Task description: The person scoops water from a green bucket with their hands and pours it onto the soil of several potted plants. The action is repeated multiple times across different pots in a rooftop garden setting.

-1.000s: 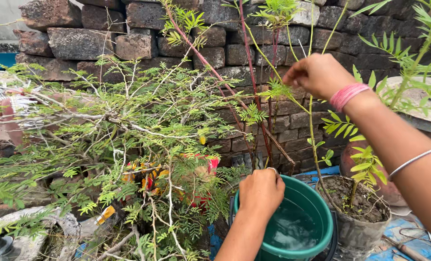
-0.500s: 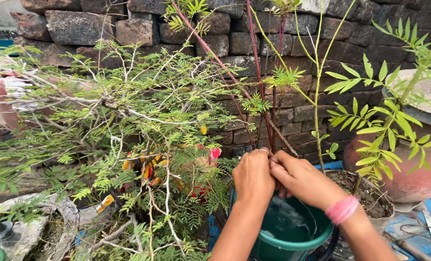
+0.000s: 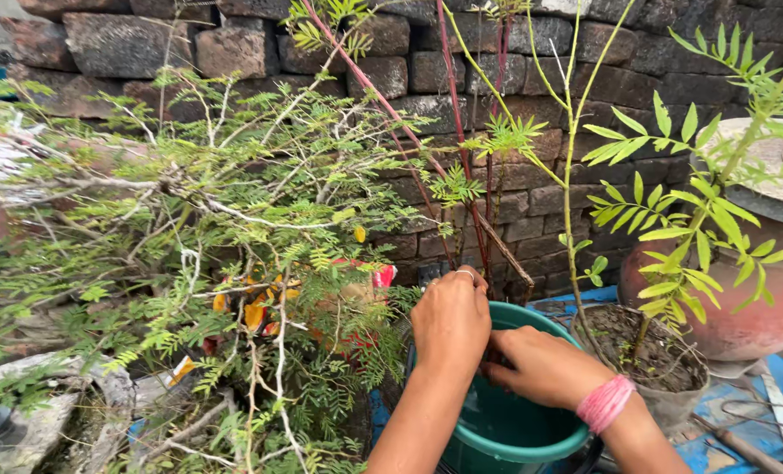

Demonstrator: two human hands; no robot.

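The red-stemmed plant (image 3: 461, 175) is being grasped at its base by the left hand (image 3: 450, 318), fingers curled closed around the stems, just above the green bucket (image 3: 519, 430). The right hand (image 3: 541, 364) is being held beside it over the bucket's rim; whether its fingers are closed cannot be told. A potted sapling (image 3: 663, 263) is being left untouched nearby.

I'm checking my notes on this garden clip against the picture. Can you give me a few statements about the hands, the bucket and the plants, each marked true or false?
1. Both hands are at the rim of a green bucket. True.
2. The right hand wears a pink band at the wrist. True.
3. The left hand holds a pair of shears. False: no tool shows in it; it is at the base of the red stems.
4. The wall behind the plants is smooth white plaster. False: it is dark rough brick.
5. A round clay pot stands at the right. True.
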